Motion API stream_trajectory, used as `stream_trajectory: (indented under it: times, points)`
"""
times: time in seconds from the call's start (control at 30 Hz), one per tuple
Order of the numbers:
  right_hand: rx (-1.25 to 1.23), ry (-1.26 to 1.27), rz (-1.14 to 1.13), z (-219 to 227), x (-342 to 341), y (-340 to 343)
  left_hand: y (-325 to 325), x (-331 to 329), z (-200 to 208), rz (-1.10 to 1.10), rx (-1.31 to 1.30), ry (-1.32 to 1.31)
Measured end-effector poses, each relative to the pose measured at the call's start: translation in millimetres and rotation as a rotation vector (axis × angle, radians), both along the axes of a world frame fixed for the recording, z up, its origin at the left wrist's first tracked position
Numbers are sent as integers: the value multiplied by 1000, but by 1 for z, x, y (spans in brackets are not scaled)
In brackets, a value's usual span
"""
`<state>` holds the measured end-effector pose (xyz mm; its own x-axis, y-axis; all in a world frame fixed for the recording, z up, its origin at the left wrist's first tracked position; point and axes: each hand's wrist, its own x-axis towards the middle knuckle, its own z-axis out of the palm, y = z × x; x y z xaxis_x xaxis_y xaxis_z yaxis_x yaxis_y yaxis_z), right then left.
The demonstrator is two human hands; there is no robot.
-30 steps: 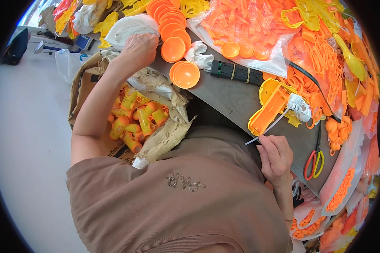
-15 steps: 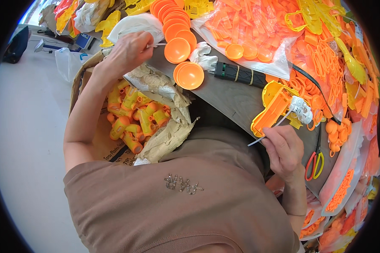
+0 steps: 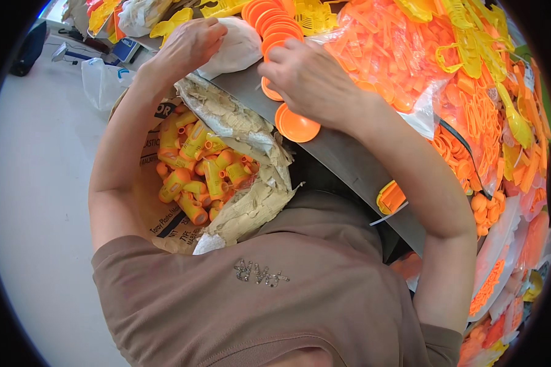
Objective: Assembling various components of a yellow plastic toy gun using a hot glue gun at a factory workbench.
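Note:
My left hand (image 3: 196, 41), fingers bent and drawn together, is raised beside a white plastic sheet or bag (image 3: 234, 48) at the table's far left. What its fingertips hold, if anything, does not show. Across the table reaches my right hand (image 3: 309, 79), curled over the row of orange round cups (image 3: 280, 27). Its thumb and fingers close over the cups, and the grip itself is hidden. Two or three stacked cups (image 3: 298, 125) lie just below that hand. Partly behind my right forearm sits an orange-and-yellow part (image 3: 390, 196) with a thin white strip (image 3: 389, 215) across it.
A paper sack (image 3: 251, 211) full of yellow-and-orange pieces (image 3: 211, 171) stands at my left, against the grey table (image 3: 349, 165). Orange pieces in clear plastic (image 3: 373, 55) and yellow parts (image 3: 465, 37) heap up at the right. A white bag (image 3: 101, 82) lies farther left.
My right hand has left the white strip by the orange-and-yellow part and swung up and left onto the orange cups. My left hand has moved slightly up, away from the cups.

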<state>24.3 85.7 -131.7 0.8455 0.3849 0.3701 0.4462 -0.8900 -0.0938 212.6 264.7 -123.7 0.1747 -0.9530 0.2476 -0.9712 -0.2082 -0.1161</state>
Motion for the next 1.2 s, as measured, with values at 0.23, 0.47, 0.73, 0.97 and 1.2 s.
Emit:
stream_trajectory:
  times: [0.23,0.47,0.73,0.97,1.2]
  points:
    - [-137,164,87,-22,36,26,2,16,-15,28,-71,-2]
    - [-115,157,3,-27,13,-11,0,6,-14,-11,-172,132]
    - [-291,144,75,-16,25,7,6,3,-11,35,-48,91]
    - [-335,136,29,-17,30,4,9,-6,2,16,-45,34]
    - [134,-143,50,9,70,5,13,6,-15,64,-283,312]
